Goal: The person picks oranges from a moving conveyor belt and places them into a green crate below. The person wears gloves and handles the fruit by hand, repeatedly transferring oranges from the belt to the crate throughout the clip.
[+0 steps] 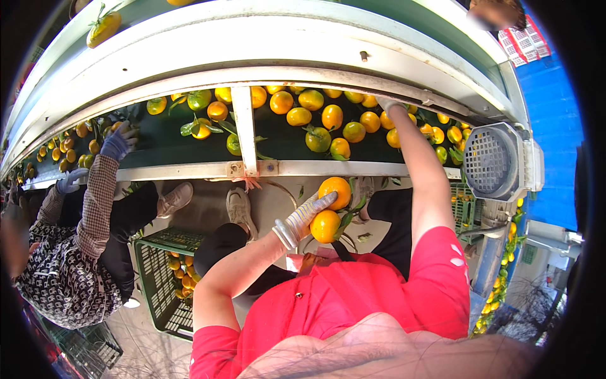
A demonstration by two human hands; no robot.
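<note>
My left hand [303, 219], in a striped knit glove, holds two orange mandarins in front of my chest. The upper mandarin [335, 192] lies under my thumb; the lower mandarin [325, 226] rests against the glove, with green leaves [348, 219] beside it. My right arm stretches forward over the dark green conveyor belt [284, 144]. At its far side my gloved right hand [390, 103] is partly hidden by the white metal beam, so its fingers cannot be seen. Around it lie loose mandarins [369, 121], some orange, some greenish, a few with leaves.
A white post [245, 128] crosses the belt ahead. To the right sits a grey motor housing [492, 161]. A green plastic crate [163, 284] with mandarins stands at my left. Farther left, a co-worker's gloved hand [118, 142] is over the belt.
</note>
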